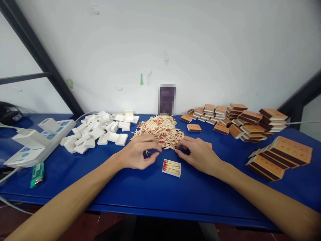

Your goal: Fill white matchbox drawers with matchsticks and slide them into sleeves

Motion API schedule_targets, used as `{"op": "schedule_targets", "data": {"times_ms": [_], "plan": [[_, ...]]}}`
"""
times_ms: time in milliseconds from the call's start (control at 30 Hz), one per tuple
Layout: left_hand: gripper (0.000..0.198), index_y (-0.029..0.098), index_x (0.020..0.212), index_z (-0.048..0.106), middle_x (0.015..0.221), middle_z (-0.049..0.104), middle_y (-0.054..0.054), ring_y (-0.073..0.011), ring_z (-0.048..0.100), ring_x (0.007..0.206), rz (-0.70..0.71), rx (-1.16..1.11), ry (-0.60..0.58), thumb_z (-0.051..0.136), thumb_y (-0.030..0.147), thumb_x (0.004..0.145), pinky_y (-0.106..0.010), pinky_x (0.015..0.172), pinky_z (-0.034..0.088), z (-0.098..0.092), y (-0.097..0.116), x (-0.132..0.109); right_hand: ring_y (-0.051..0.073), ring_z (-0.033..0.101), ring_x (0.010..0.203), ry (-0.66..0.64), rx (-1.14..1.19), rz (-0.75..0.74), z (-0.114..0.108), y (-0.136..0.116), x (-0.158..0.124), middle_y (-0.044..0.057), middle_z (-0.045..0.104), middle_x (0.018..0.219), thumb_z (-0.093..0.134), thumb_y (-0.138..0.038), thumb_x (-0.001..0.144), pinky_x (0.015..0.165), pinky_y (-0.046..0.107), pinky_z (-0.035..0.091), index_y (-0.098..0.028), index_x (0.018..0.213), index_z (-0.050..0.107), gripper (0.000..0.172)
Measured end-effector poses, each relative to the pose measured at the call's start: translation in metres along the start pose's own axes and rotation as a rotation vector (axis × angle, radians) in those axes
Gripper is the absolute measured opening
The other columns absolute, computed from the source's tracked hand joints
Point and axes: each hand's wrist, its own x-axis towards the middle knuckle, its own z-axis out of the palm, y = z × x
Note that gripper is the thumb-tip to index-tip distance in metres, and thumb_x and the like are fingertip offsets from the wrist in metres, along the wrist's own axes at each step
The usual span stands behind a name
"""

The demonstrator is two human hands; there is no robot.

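Note:
A heap of red-tipped matches [162, 129] lies in the middle of the blue table [150, 194]. My left hand [137, 152] rests at the heap's near left edge, its fingers curled and pinched round a few matches. My right hand [198, 152] lies at the heap's near right edge, fingers bent and touching the matches there. Between the two hands, nearer to me, an open white tray filled with matches [172, 167] lies flat on the table.
Empty white trays [100, 132] are piled at the left. Orange matchbox sleeves [235, 120] are stacked at the back right, more of them [281, 157] at the right. A white power strip [37, 140] and a green lighter [37, 174] lie far left.

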Motion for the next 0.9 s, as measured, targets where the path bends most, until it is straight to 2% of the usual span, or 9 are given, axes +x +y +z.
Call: {"op": "schedule_targets", "data": {"times_ms": [67, 200, 367, 533, 733, 900], "plan": [[0.012, 0.017, 0.09, 0.064, 0.084, 0.064, -0.005, -0.0156, 0.058, 0.076, 0.016, 0.058, 0.01, 0.056, 0.021, 0.083, -0.031, 0.069, 0.049, 0.002, 0.001, 0.0, 0.017, 0.056, 0.072, -0.023, 0.05, -0.01, 0.001, 0.001, 0.001, 0.003, 0.063, 0.084, 0.055, -0.03, 0.093, 0.065, 0.03, 0.034, -0.019, 0.09, 0.064, 0.014], [0.017, 0.016, 0.084, 0.063, 0.074, 0.061, -0.003, -0.0142, 0.055, 0.069, -0.035, 0.186, -0.058, 0.047, 0.018, 0.089, -0.029, 0.065, 0.045, 0.007, 0.002, 0.001, 0.017, 0.056, 0.075, -0.046, 0.104, -0.067, 0.002, 0.001, 0.002, 0.002, 0.063, 0.085, 0.052, -0.023, 0.094, 0.068, 0.031, 0.034, -0.019, 0.09, 0.063, 0.012], [0.02, 0.016, 0.088, 0.063, 0.081, 0.063, -0.003, -0.0149, 0.056, 0.075, -0.126, 0.2, -0.16, 0.044, 0.021, 0.093, -0.03, 0.072, 0.043, 0.011, 0.003, 0.004, 0.017, 0.058, 0.078, -0.063, 0.146, -0.146, 0.0, -0.005, -0.001, 0.002, 0.064, 0.084, 0.053, -0.017, 0.09, 0.072, 0.032, 0.034, -0.02, 0.088, 0.062, 0.01], [0.025, 0.016, 0.093, 0.064, 0.083, 0.061, -0.004, -0.0163, 0.056, 0.078, -0.193, 0.179, -0.209, 0.042, 0.025, 0.097, -0.031, 0.073, 0.042, 0.013, 0.004, 0.005, 0.018, 0.059, 0.08, -0.068, 0.177, -0.215, -0.002, -0.01, -0.004, 0.003, 0.065, 0.085, 0.05, -0.02, 0.093, 0.073, 0.033, 0.035, -0.02, 0.087, 0.062, 0.013], [0.024, 0.014, 0.089, 0.062, 0.081, 0.063, -0.005, -0.0142, 0.058, 0.073, -0.144, 0.065, -0.233, 0.041, 0.022, 0.098, -0.026, 0.067, 0.045, 0.015, 0.007, 0.004, 0.018, 0.058, 0.08, -0.046, 0.185, -0.2, -0.003, -0.01, -0.005, 0.003, 0.064, 0.084, 0.056, -0.023, 0.091, 0.073, 0.032, 0.037, -0.02, 0.093, 0.063, 0.009], [0.025, 0.015, 0.093, 0.064, 0.081, 0.067, -0.005, -0.0144, 0.062, 0.073, -0.106, 0.057, -0.228, 0.04, 0.023, 0.099, -0.026, 0.068, 0.049, 0.015, 0.007, 0.001, 0.018, 0.059, 0.082, -0.037, 0.193, -0.207, -0.003, -0.009, -0.005, 0.003, 0.065, 0.086, 0.057, -0.025, 0.09, 0.074, 0.032, 0.037, -0.02, 0.094, 0.064, 0.009]]}}
